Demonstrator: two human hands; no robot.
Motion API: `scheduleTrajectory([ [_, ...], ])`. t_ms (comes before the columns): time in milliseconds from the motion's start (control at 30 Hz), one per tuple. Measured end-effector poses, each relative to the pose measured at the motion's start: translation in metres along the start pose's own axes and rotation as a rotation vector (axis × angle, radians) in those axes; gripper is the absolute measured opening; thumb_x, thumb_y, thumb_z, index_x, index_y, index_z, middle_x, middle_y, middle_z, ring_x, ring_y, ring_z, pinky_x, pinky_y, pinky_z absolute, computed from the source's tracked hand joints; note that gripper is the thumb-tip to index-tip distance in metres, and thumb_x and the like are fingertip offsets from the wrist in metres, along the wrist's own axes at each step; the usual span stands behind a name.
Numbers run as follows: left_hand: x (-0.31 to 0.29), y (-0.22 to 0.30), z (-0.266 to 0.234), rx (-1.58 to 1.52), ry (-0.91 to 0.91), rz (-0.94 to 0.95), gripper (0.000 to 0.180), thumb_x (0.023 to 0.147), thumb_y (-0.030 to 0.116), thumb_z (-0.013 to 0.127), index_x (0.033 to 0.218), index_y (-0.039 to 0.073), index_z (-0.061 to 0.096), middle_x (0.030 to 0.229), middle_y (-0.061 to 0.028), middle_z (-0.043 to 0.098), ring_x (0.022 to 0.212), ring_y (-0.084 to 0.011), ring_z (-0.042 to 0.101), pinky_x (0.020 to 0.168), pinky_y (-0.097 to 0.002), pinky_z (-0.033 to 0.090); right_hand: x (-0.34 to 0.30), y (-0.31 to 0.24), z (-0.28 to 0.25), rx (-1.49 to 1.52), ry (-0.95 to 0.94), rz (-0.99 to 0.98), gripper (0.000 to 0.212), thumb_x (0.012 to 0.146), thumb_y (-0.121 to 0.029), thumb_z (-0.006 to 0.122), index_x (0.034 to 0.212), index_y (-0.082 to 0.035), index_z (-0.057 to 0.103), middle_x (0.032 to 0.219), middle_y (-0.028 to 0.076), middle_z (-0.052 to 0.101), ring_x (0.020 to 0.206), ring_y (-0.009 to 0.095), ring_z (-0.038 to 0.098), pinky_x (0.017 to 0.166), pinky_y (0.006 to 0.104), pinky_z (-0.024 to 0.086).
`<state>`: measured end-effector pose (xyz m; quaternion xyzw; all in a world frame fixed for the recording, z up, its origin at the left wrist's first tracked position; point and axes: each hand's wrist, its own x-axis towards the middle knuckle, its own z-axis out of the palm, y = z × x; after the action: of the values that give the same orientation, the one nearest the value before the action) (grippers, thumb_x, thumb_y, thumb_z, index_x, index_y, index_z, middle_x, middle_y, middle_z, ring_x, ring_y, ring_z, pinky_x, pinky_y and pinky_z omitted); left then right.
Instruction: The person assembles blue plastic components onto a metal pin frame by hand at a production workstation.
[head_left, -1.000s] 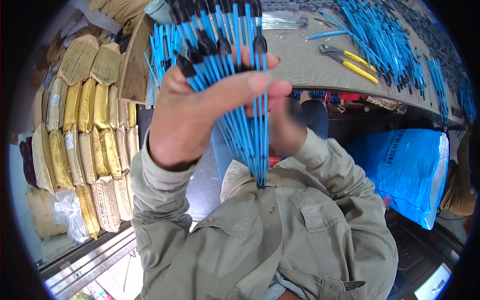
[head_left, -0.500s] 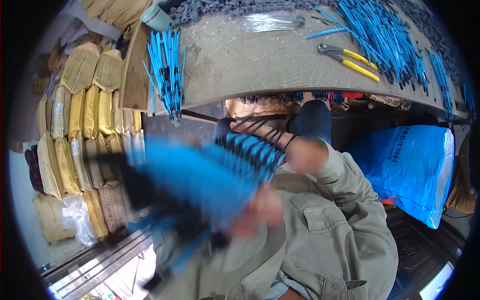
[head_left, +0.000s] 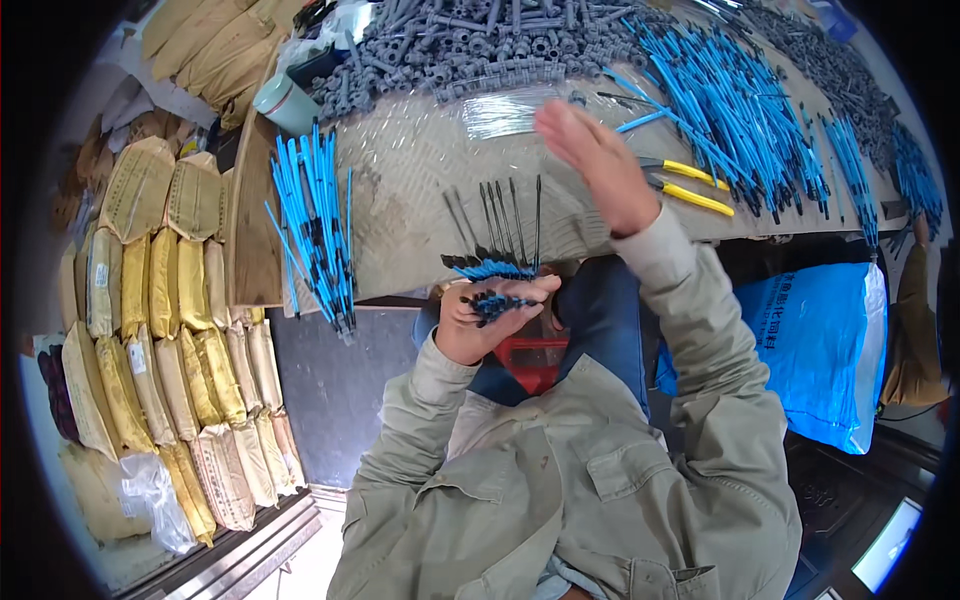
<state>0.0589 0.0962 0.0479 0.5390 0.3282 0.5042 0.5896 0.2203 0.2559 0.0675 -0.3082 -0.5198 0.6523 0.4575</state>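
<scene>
My left hand point(head_left: 465, 335) is at the table's near edge, closed around a bundle of thin blue rods point(head_left: 488, 268) with black ends. The bundle is seen nearly end-on, and several thin black tips stick up from it toward the table. My right hand point(head_left: 600, 170) is raised over the table, its fingers stretched out with nothing visible in them. Close to its fingertips lies a stack of clear, shiny thin strips point(head_left: 515, 113). Pincers with yellow handles point(head_left: 695, 188) rest to the right of that hand, partly hidden behind it.
Blue rods form a large pile point(head_left: 735, 115) at the table's right and a smaller bunch point(head_left: 312, 215) at its left edge. Grey plastic fittings point(head_left: 480, 45) heap up at the back beside a pale green cup point(head_left: 287, 102). Yellow packets point(head_left: 165, 280) stack at left; a blue sack point(head_left: 810, 345) stands at right.
The blue rod bundle, blurred and close to my body before, is now at the table edge in my left hand. My right hand has risen from near my lap to over the table.
</scene>
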Motion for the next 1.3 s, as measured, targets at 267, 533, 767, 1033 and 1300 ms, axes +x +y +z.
scheduleTrajectory([
  [267, 0.013, 0.023, 0.015, 0.039, 0.147, -0.023, 0.025, 0.082, 0.002, 0.057, 0.106, -0.007, 0.057, 0.104, -0.0214, 0.062, 0.101, -0.0289, 0.059, 0.089, -0.0383, 0.045, 0.120, 0.000, -0.010, -1.362, -0.218, -0.479, 0.019, 0.078, -0.018, 0.052, 0.078, -0.006, 0.066, 0.078, 0.016, 0.064, 0.073, 0.032, 0.064, 0.067, 0.0418, 0.050],
  [533, 0.011, 0.030, 0.004, -0.014, 0.137, -0.051, 0.035, 0.088, 0.014, 0.053, 0.116, -0.007, 0.051, 0.106, -0.0240, 0.060, 0.104, -0.0311, 0.058, 0.091, -0.0403, 0.045, 0.135, 0.012, -0.010, -1.522, -0.216, -0.410, 0.008, 0.074, -0.017, 0.058, 0.075, -0.011, 0.064, 0.074, 0.009, 0.061, 0.074, 0.032, 0.060, 0.065, 0.0407, 0.047],
  [767, 0.019, 0.024, 0.006, -0.113, 0.134, -0.067, 0.039, 0.088, 0.017, 0.053, 0.118, -0.008, 0.048, 0.107, -0.0243, 0.060, 0.104, -0.0322, 0.058, 0.090, -0.0410, 0.045, 0.108, -0.012, -0.021, -1.033, -0.129, -0.945, 0.009, 0.085, -0.011, 0.052, 0.084, -0.005, 0.059, 0.077, 0.007, 0.059, 0.070, 0.025, 0.060, 0.063, 0.0314, 0.047],
  [1033, 0.018, 0.032, 0.009, -0.148, 0.148, -0.115, 0.040, 0.090, 0.019, 0.051, 0.119, -0.009, 0.048, 0.106, -0.0234, 0.060, 0.100, -0.0306, 0.060, 0.088, -0.0400, 0.047, -0.076, -0.071, 0.017, -0.600, -0.201, -0.482, 0.014, 0.082, 0.000, 0.055, 0.094, -0.004, 0.062, 0.076, 0.004, 0.055, 0.063, 0.009, 0.052, 0.050, 0.0206, 0.040],
  [1300, 0.017, 0.027, 0.004, -0.140, 0.100, -0.097, 0.043, 0.092, 0.023, 0.049, 0.120, -0.009, 0.049, 0.107, -0.0218, 0.060, 0.098, -0.0261, 0.060, 0.087, -0.0362, 0.047, -0.092, -0.057, 0.015, -0.846, -0.027, -0.684, 0.034, 0.071, 0.010, 0.060, 0.099, -0.009, 0.069, 0.080, 0.004, 0.045, 0.060, 0.009, 0.046, 0.049, 0.0185, 0.035],
])
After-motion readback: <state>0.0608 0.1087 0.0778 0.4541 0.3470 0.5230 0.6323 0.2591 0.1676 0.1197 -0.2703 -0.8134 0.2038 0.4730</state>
